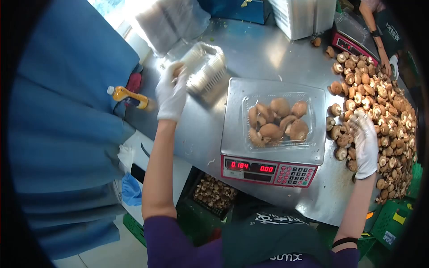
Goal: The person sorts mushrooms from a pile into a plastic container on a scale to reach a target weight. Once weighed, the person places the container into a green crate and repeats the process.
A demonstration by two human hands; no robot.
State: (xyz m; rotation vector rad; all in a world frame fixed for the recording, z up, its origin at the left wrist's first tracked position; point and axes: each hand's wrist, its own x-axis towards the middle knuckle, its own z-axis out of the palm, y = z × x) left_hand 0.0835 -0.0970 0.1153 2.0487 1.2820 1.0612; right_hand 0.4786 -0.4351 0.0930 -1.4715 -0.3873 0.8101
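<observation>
- Tabletop (268, 49): bare stainless steel, scuffed and shining under strong light from the far left corner.
- Scale (272, 172): flat metal platform with a red front panel, lit red digits and a keypad, standing at the near edge in front of the person.
- Clear tray (313, 100): sits on the scale platform, part filled with brown mushrooms (278, 120).
- Mushroom heap (384, 111): loose, spread along the right side of the tabletop, touching the scale's right edge.
- Right hand (365, 143): white glove, fingers curled down onto the near edge of the heap; what it pinches, I cannot tell.
- Left hand (172, 91): white glove, raised beside a stack of empty clear trays (208, 67), fingers bent at its near corner; contact unclear.
- Yellow bottle (129, 97): lying at the left edge, against blue cloth (67, 111).
- Second scale (353, 44): far right, a co-worker's arm (377, 31) just beside it.
- White container stacks (304, 15): at the far edge.
- Dark crate of mushrooms (214, 192): below the tabletop, near left of the scale.
- Green crates (393, 219): lower right.
</observation>
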